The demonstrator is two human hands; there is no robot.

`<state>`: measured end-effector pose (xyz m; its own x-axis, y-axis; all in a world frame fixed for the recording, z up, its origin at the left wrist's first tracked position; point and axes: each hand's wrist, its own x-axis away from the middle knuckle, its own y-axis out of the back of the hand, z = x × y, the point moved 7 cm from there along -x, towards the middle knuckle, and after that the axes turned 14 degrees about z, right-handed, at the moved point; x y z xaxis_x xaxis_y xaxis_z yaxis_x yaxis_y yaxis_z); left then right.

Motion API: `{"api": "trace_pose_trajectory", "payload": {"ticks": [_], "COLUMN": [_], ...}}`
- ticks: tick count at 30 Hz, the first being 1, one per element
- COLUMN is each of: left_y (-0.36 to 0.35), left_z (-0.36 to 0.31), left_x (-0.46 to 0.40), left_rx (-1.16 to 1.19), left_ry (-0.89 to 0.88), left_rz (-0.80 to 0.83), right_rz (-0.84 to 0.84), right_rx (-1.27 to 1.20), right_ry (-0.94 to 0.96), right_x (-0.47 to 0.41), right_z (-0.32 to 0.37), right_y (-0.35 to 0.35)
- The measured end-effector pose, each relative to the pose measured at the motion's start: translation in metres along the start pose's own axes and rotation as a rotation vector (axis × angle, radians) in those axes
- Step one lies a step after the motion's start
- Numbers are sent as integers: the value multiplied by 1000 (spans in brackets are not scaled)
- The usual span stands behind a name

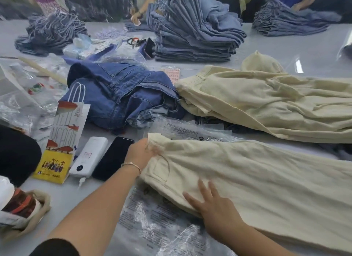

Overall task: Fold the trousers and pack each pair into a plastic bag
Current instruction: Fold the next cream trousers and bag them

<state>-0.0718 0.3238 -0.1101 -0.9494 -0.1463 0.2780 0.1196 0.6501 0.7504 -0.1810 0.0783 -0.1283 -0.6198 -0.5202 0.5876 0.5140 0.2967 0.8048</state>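
Observation:
A pair of cream trousers (257,179) lies flat across the table in front of me, waistband to the left. My left hand (142,151) grips the waistband's far corner. My right hand (211,200) lies flat with spread fingers on the near edge of the same trousers. A clear printed plastic bag (158,223) lies crumpled on the table beneath and in front of the trousers. Another clear plastic bag (190,132) lies just behind them. A second heap of cream trousers (266,105) rests further back on the right.
Crumpled blue jeans (122,93) lie at centre. A white power bank (89,154), a black phone (112,158) and a printed paper bag (62,139) sit left of my left hand. Stacks of folded jeans (194,36) and other people stand at the back.

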Motion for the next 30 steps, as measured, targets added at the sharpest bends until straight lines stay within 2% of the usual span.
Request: {"api": "trace_pose_trajectory", "payload": {"ticks": [2,4,8,10,12,15,18,20,22,24,26,28,29,30], "left_y": [-9,-11,-14,-11,-6,2,20,33,39,33,22,14,9,3], "left_z": [13,23,35,32,18,-8,-25,-28,-19,-8,5,9,3,-10], "left_x": [8,15,29,31,33,42,59,71,77,78,82,92,96,101], "left_rx": [-192,-292,-305,-212,-131,-225,-332,-233,-60,7,-68,-265,-321,-340], "left_ry": [100,216,339,279,124,-51,-136,-162,-116,0,166,289,262,148], "left_rz": [-47,-46,71,90,53,-15,-193,-299,-307,-191,-57,-60,-120,-195], "right_rz": [-45,-203,-286,-365,-468,-690,-970,-1070,-1074,-993,-762,-566,-523,-524], "right_rx": [9,39,-1,-12,3,-8,-7,18,38,69,114,130,97,41], "right_ry": [19,51,122,116,113,125,110,146,164,174,209,232,238,241], "right_x": [7,21,33,33,34,50,87,110,119,114,94,79,77,80], "right_z": [-4,-11,-21,-25,-25,-29,-37,-41,-42,-35,-20,-13,-14,-18], "right_y": [-3,1,-7,-10,-4,19,47,56,50,32,5,-17,-21,-21]}}
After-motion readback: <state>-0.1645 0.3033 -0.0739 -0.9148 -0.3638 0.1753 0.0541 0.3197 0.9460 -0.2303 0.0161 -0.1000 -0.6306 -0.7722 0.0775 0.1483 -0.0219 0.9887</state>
